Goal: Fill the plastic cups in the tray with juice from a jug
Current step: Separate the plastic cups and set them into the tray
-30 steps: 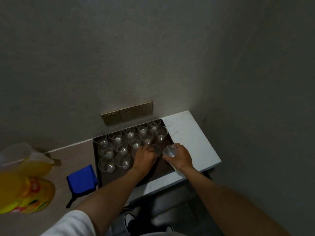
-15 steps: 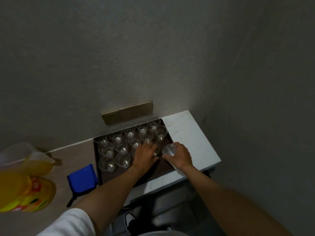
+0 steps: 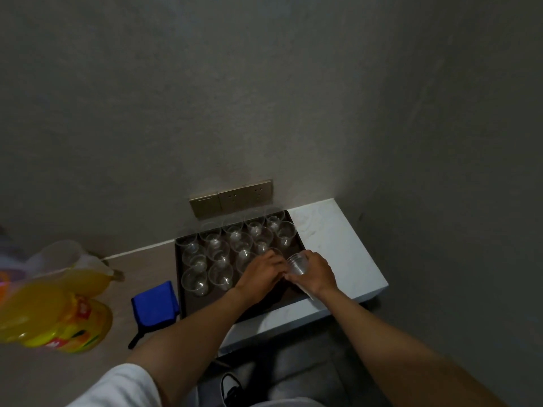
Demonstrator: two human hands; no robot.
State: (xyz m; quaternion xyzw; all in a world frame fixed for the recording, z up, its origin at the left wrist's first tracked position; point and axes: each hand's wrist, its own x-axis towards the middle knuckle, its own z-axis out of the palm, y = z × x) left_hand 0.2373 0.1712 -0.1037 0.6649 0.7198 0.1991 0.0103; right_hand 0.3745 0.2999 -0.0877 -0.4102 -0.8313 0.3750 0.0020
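Right hand (image 3: pixel 314 273) grips cup stack (image 3: pixel 297 264) (left hand (image 3: pixel 261 271) touching).

home/apt interior, prob. | grey plaster walls (image 3: pixel 264 98) meeting in corner | brass wall sockets (image 3: pixel 231 198) | white marble-look counter (image 3: pixel 338 245) beside beige top (image 3: pixel 88 289) | dim light

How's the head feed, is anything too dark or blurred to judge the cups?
Head view: dim throughout, clear cups show only as faint rims on the dark tray; juice bottle at the left edge is blurred and stretched by wide-angle distortion; both hands are sharp enough.
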